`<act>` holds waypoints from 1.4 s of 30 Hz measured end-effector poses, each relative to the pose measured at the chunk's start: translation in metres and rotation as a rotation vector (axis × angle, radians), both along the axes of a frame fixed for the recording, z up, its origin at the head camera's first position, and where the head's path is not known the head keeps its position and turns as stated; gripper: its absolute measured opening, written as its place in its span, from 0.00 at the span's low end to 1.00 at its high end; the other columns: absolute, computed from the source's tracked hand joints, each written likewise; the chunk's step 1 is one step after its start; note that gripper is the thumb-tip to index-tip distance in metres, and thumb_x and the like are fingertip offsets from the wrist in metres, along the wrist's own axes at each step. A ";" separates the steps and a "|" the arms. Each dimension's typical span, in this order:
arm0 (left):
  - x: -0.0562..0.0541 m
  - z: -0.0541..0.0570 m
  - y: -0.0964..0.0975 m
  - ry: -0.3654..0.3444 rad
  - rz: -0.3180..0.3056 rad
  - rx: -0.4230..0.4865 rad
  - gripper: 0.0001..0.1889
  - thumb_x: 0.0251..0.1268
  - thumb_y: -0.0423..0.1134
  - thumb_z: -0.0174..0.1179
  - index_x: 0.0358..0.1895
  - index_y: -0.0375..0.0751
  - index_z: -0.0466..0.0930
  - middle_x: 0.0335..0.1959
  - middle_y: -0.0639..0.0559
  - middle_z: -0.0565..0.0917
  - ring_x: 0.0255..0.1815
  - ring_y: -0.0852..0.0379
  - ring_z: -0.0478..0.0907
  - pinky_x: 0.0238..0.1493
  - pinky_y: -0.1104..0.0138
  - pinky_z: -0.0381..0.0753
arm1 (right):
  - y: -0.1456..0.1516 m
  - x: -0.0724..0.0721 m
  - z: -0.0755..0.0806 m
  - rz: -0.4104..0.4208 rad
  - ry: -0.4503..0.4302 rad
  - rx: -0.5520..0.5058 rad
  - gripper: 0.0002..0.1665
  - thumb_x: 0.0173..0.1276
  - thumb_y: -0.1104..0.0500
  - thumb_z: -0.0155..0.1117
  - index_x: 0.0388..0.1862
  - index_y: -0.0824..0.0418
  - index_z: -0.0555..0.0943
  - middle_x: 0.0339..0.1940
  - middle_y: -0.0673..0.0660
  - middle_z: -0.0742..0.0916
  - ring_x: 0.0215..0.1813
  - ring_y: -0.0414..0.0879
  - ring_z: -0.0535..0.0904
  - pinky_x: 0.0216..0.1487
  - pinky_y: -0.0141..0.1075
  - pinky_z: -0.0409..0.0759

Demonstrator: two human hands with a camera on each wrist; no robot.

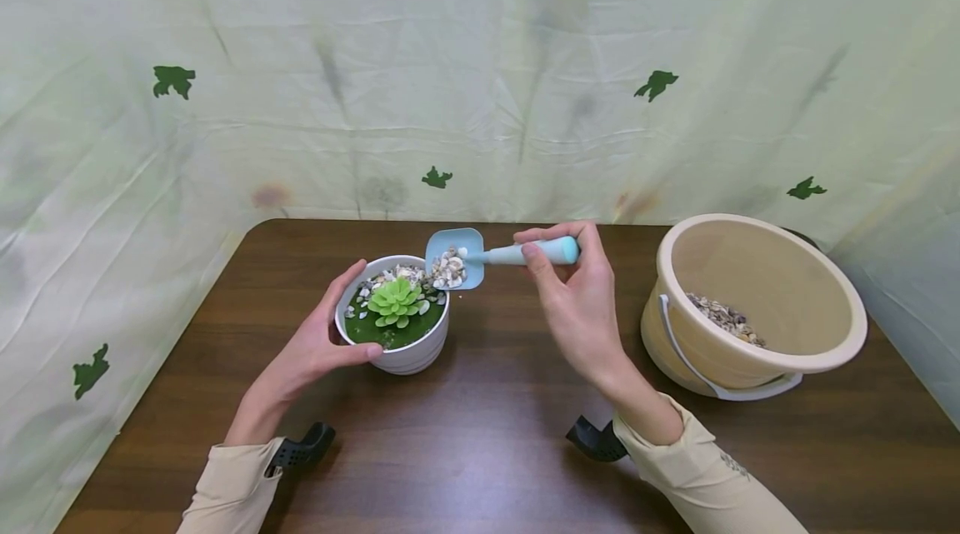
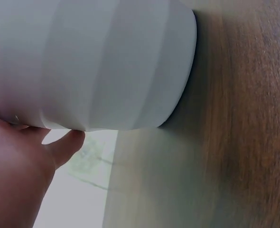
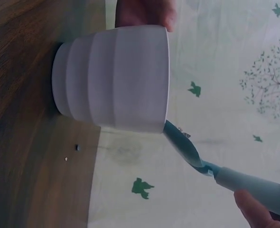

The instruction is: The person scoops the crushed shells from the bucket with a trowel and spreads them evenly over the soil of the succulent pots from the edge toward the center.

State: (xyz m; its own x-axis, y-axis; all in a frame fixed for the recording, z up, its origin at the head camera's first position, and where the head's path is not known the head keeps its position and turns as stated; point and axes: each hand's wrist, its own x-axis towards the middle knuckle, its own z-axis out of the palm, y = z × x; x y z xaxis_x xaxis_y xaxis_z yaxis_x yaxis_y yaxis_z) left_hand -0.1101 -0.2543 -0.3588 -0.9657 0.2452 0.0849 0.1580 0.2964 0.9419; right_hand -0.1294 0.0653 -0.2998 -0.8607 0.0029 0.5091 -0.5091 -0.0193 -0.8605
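Head: the left hand (image 1: 309,342) clasps the white pot (image 1: 408,361) on the table (image 1: 480,442); the right hand (image 1: 579,302) grips the scoop (image 1: 506,256), whose pebbles (image 1: 448,268) could scatter if tilted fast. Left wrist: pot upright. Right wrist: blade (image 3: 183,148) at the rim (image 3: 168,78); a knock could tip the pot

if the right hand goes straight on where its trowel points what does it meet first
Likely the white ribbed pot: the blue trowel in the right hand has its blade tip at the pot's rim, though contact is hard to tell.
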 end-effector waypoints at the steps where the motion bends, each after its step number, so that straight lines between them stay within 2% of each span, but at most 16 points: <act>1: 0.000 0.000 0.000 -0.002 0.004 0.000 0.53 0.51 0.30 0.71 0.79 0.50 0.48 0.72 0.43 0.57 0.65 0.46 0.60 0.55 0.75 0.69 | -0.001 0.002 0.003 -0.005 -0.002 0.009 0.12 0.70 0.66 0.63 0.47 0.68 0.71 0.47 0.57 0.86 0.43 0.54 0.84 0.44 0.37 0.82; 6: -0.001 -0.001 0.000 0.017 0.023 -0.028 0.55 0.48 0.30 0.74 0.79 0.54 0.49 0.72 0.45 0.59 0.66 0.48 0.60 0.56 0.75 0.66 | -0.004 0.013 0.018 -0.027 -0.008 0.044 0.12 0.69 0.71 0.61 0.46 0.72 0.70 0.47 0.62 0.86 0.42 0.61 0.81 0.38 0.31 0.78; 8: -0.002 -0.001 0.000 0.036 0.027 -0.052 0.56 0.46 0.31 0.75 0.78 0.54 0.50 0.72 0.46 0.59 0.67 0.48 0.59 0.57 0.75 0.64 | -0.005 0.015 0.019 -0.032 -0.005 0.051 0.12 0.69 0.72 0.61 0.46 0.73 0.70 0.47 0.62 0.86 0.40 0.59 0.81 0.36 0.30 0.76; 12: -0.002 -0.001 0.000 0.049 0.027 -0.086 0.56 0.46 0.33 0.75 0.78 0.55 0.50 0.72 0.47 0.57 0.68 0.48 0.58 0.58 0.74 0.62 | -0.004 0.010 0.012 -0.043 0.007 0.063 0.12 0.69 0.69 0.62 0.47 0.70 0.71 0.47 0.58 0.86 0.37 0.52 0.79 0.31 0.28 0.72; 18: 0.000 -0.001 -0.001 0.012 -0.007 -0.019 0.54 0.50 0.30 0.72 0.79 0.53 0.47 0.73 0.45 0.56 0.68 0.46 0.57 0.57 0.75 0.65 | -0.003 0.002 -0.001 -0.046 0.048 0.079 0.13 0.70 0.62 0.64 0.48 0.64 0.72 0.48 0.51 0.86 0.35 0.48 0.77 0.25 0.31 0.66; 22: 0.000 -0.002 0.000 0.001 -0.007 0.003 0.53 0.51 0.31 0.71 0.79 0.50 0.47 0.73 0.44 0.57 0.68 0.46 0.57 0.56 0.75 0.67 | -0.003 0.003 -0.001 -0.052 0.048 0.089 0.13 0.69 0.63 0.64 0.49 0.64 0.72 0.48 0.51 0.86 0.32 0.46 0.75 0.24 0.31 0.65; 28: -0.002 -0.002 0.001 0.004 0.011 0.023 0.57 0.47 0.28 0.73 0.78 0.59 0.47 0.72 0.45 0.58 0.67 0.47 0.59 0.57 0.73 0.67 | -0.002 0.002 0.000 -0.062 0.027 0.093 0.13 0.69 0.67 0.64 0.48 0.67 0.71 0.48 0.54 0.87 0.32 0.48 0.76 0.25 0.31 0.66; 32: -0.003 -0.003 0.001 0.029 0.027 -0.041 0.57 0.46 0.30 0.75 0.79 0.56 0.48 0.72 0.46 0.58 0.67 0.48 0.59 0.57 0.73 0.65 | -0.002 0.004 0.000 -0.056 0.043 0.082 0.13 0.70 0.63 0.64 0.48 0.65 0.72 0.48 0.51 0.87 0.33 0.47 0.78 0.25 0.31 0.68; 35: -0.002 -0.002 0.001 0.035 0.032 -0.088 0.56 0.47 0.33 0.75 0.79 0.53 0.48 0.73 0.47 0.57 0.68 0.48 0.59 0.57 0.73 0.64 | -0.003 0.012 0.010 -0.058 0.050 0.090 0.12 0.70 0.65 0.63 0.48 0.66 0.72 0.48 0.54 0.87 0.31 0.45 0.76 0.24 0.30 0.67; 39: 0.000 -0.001 0.000 0.007 0.004 -0.032 0.54 0.50 0.32 0.72 0.79 0.52 0.48 0.74 0.46 0.56 0.68 0.47 0.57 0.57 0.74 0.65 | -0.005 0.018 0.018 -0.066 0.044 0.112 0.12 0.69 0.68 0.62 0.47 0.69 0.71 0.47 0.56 0.87 0.28 0.44 0.73 0.24 0.30 0.66; 42: 0.000 -0.001 0.000 -0.008 -0.007 0.004 0.53 0.51 0.31 0.71 0.79 0.49 0.47 0.74 0.45 0.57 0.68 0.46 0.57 0.56 0.74 0.66 | -0.004 0.012 0.008 -0.065 0.055 0.118 0.13 0.69 0.66 0.63 0.48 0.66 0.71 0.48 0.52 0.87 0.27 0.44 0.72 0.23 0.30 0.66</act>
State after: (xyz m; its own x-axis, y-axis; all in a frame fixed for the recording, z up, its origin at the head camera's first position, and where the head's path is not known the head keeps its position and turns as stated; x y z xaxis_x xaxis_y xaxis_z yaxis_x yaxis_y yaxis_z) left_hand -0.1101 -0.2543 -0.3594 -0.9646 0.2517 0.0783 0.1527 0.2915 0.9443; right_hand -0.1175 0.0608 -0.2918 -0.8314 -0.0048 0.5556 -0.5524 0.1150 -0.8256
